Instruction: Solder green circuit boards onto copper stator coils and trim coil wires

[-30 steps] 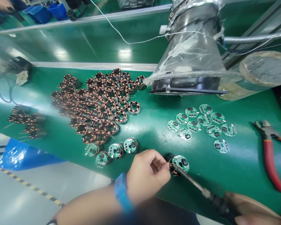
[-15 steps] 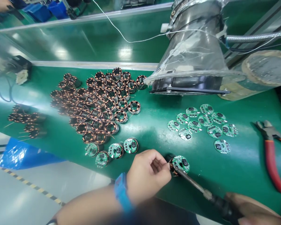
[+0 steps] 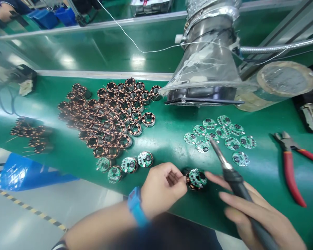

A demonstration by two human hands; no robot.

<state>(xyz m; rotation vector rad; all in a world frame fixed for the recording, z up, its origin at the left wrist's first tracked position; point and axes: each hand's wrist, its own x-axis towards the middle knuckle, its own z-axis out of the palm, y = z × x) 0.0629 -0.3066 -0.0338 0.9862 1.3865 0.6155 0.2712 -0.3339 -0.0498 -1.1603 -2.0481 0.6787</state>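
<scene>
"So where's the piece in hand?"

"Close to the near edge of the green bench mat (image 3: 167,139): a copper-wound stator (image 3: 190,184) capped by a round green circuit board (image 3: 197,177). It stands on end, so it's squat, with no real long axis."

"Which hand is nearer?"

"The left hand (image 3: 161,187), with a blue wristband (image 3: 134,205), pinches the stator's rim from the left. The right hand (image 3: 253,211) comes in from the right, its fingers (image 3: 214,177) just short of the board. It grips a soldering iron (image 3: 236,185), which slants up the bench, its tip over the loose boards (image 3: 232,143)."

"So the hands are apart?"

"Yes, with the stator between them. Farther along the mat lie a heap of bare stators (image 3: 106,118), a few capped stators (image 3: 129,165), red-handled pliers (image 3: 289,170) and a plastic-wrapped extraction duct (image 3: 208,52)."
</scene>
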